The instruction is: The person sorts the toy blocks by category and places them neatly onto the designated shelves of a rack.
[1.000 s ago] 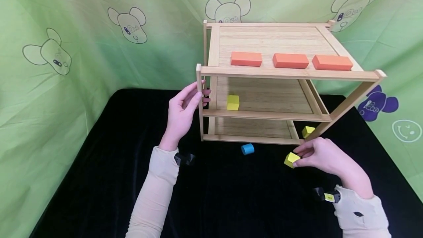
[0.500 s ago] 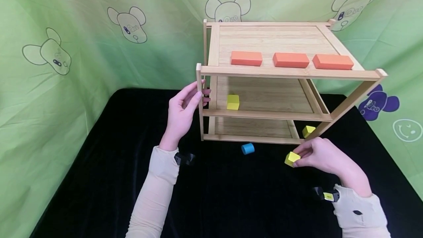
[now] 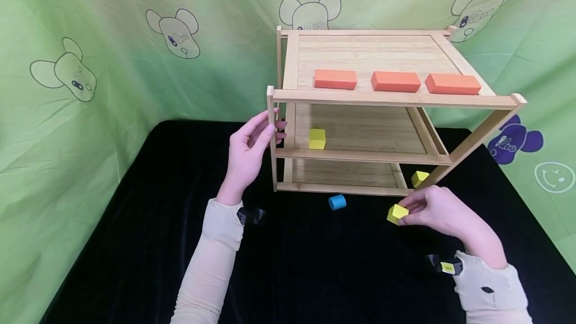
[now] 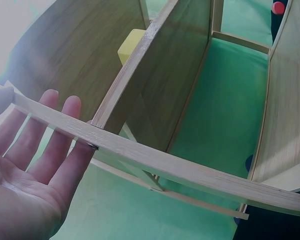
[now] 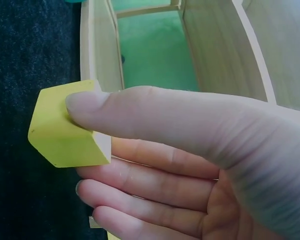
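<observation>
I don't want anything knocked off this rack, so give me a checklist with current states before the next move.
1. Right hand has the held cube pinched: ok, thumb against fingers.
2. Left hand is on the front left post: ok, thumb in front, fingers behind.
3. Middle tier has bare room: ok, the shelved yellow cube sits toward its left end.
4. Orange blocks are inside the top tier's front rail: ok, all three.
5. Cloth in front of the rack is clear: not ok, the blue cylinder lies there.
6. Rack is steady if bumped: cannot tell.
</observation>
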Tool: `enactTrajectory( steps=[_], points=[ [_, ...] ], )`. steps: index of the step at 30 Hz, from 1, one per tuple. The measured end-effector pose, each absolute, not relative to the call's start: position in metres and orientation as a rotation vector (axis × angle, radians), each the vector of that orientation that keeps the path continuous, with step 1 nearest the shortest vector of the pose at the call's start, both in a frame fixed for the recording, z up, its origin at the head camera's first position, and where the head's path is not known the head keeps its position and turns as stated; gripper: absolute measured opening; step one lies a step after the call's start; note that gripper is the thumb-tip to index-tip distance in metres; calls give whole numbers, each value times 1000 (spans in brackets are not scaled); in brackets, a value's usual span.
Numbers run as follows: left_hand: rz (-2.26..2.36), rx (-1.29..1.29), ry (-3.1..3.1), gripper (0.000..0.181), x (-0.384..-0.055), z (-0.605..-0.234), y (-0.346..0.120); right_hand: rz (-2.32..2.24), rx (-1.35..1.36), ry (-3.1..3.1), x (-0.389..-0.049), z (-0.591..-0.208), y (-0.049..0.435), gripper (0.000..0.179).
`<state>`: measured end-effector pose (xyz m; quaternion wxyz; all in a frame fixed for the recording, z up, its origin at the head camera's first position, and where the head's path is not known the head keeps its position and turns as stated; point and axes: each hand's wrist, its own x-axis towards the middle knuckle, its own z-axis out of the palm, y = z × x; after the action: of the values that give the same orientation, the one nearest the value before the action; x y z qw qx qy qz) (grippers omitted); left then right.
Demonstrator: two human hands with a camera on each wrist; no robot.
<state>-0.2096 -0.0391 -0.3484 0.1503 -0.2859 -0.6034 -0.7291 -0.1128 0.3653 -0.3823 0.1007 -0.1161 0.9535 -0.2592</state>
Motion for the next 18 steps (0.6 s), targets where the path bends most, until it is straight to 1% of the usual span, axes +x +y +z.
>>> enactTrajectory(
  steps=[14,18],
  points=[
    [-2114,-804,-1720,33,-209,-348,-39,-827,-349,2839,-111,-375,363,26],
    [-2124,-810,-1712,33,-208,-347,-38,-839,-357,2848,-111,-374,362,27]
  ],
)
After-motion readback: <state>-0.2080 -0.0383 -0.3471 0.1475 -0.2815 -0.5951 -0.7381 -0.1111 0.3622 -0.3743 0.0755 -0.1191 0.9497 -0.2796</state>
